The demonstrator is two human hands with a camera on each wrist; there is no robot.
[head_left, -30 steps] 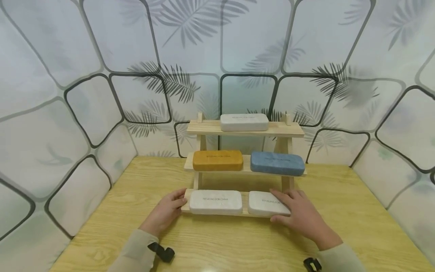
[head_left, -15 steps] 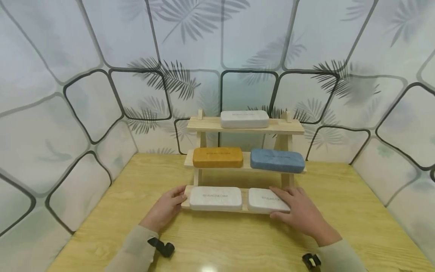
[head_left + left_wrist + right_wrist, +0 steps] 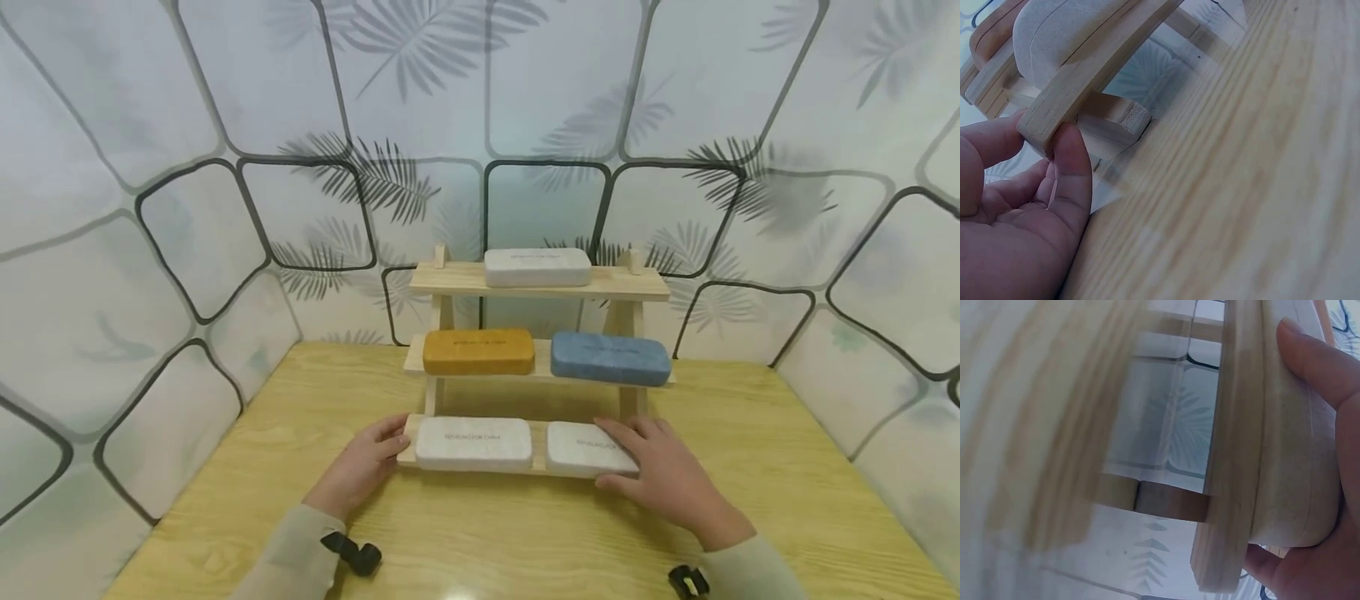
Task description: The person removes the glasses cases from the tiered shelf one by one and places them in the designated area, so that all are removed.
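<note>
The left hand (image 3: 362,462) pinches the left end of the bottom shelf (image 3: 1088,72) of a wooden stand (image 3: 453,281); the right hand (image 3: 667,477) grips the right white case (image 3: 583,447) on that shelf, beside the left white case (image 3: 474,443); the orange case (image 3: 478,352) and blue case (image 3: 610,359) sit one tier up; the stand rests on the counter (image 3: 517,533).

3 wht cases (image 3: 474,442), orange case (image 3: 478,352), blue case (image 3: 611,359); pale-wood rack (image 3: 457,280); yel. grained bench (image 3: 495,533); lt. wall (image 3: 555,100) w/ grey leaf pattern.
</note>
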